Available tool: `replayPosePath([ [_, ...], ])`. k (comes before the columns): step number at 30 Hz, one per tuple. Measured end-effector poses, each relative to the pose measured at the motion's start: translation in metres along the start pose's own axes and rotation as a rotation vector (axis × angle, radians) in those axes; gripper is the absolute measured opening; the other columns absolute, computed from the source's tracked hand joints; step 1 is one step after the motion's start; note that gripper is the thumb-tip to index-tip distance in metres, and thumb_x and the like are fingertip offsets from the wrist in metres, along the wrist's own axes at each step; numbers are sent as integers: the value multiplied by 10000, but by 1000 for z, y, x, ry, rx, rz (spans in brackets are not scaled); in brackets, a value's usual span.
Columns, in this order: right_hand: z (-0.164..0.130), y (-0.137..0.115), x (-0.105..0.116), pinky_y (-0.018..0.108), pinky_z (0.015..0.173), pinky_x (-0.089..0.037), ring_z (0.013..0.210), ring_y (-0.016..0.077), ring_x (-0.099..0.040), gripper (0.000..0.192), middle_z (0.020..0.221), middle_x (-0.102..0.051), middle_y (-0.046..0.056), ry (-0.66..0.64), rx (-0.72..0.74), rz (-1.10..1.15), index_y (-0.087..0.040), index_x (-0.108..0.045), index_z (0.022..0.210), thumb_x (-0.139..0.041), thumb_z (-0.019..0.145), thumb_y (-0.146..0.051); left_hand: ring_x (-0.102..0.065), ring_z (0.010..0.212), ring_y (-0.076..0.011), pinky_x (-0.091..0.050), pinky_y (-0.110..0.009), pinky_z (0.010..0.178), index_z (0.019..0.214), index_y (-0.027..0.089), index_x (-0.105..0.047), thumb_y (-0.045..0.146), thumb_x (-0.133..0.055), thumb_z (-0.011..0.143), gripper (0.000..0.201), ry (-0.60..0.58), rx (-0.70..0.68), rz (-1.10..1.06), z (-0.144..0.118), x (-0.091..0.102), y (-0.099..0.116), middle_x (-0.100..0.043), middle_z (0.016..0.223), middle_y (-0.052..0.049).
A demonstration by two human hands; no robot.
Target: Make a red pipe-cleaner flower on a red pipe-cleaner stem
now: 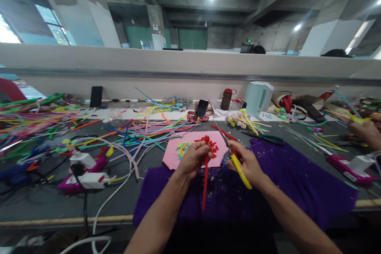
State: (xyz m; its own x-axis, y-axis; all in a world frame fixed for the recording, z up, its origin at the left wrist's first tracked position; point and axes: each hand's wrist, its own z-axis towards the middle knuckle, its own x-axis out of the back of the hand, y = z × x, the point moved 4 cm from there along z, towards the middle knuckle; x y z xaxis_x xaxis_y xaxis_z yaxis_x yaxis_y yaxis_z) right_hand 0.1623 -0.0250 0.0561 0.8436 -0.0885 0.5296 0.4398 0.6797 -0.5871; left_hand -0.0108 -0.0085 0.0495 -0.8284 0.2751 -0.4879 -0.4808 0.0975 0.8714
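My left hand (195,158) pinches a red pipe cleaner (205,186), whose long end hangs down over the purple cloth (166,186). A small red bunch tops it above my fingertips. In my right hand (248,164) are scissors with yellow-and-red handles (239,168); their blades point up and left, close to the red bunch. Beneath both hands lies a pink sheet (171,154) bearing short red pieces (214,149) and a pile of yellow and green bits (183,150). More red pipe cleaners (228,133) rest just behind the blades.
Many coloured pipe cleaners (160,129) spread across the left and middle. Power strips (67,182) with trailing cables sit left, another (351,168) right. Behind stand a phone (201,108), a bottle (226,100) and a kettle (257,99). Another person's hand (366,131) shows at right.
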Motion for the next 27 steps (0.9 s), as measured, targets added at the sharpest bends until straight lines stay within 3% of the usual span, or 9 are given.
replayPosePath([
  [10,-1,11,-1,231,584,-438,615,119,-504,534,767,-534,0,51,-89,44,-191,-408,1228,-579,731,-286,-505,463,-75,-354,-182,482,686,99,-647,331,-692,633,242,27,0,12,-1,-2,1,-586,520,-27],
  [17,-1,-2,0,228,563,-432,581,113,-494,541,759,-540,1,23,-8,-133,-196,-431,1210,-600,712,-323,-501,487,-83,-339,-187,474,690,107,-643,349,-664,658,245,62,-45,79,-1,-3,2,-593,556,-31],
  [27,-1,-10,-4,274,633,-449,698,158,-529,552,811,-545,38,16,96,-238,-198,-432,1224,-610,716,-323,-417,452,-56,-301,-181,433,669,126,-606,357,-617,714,235,100,-197,292,-2,-7,9,-555,571,-1],
])
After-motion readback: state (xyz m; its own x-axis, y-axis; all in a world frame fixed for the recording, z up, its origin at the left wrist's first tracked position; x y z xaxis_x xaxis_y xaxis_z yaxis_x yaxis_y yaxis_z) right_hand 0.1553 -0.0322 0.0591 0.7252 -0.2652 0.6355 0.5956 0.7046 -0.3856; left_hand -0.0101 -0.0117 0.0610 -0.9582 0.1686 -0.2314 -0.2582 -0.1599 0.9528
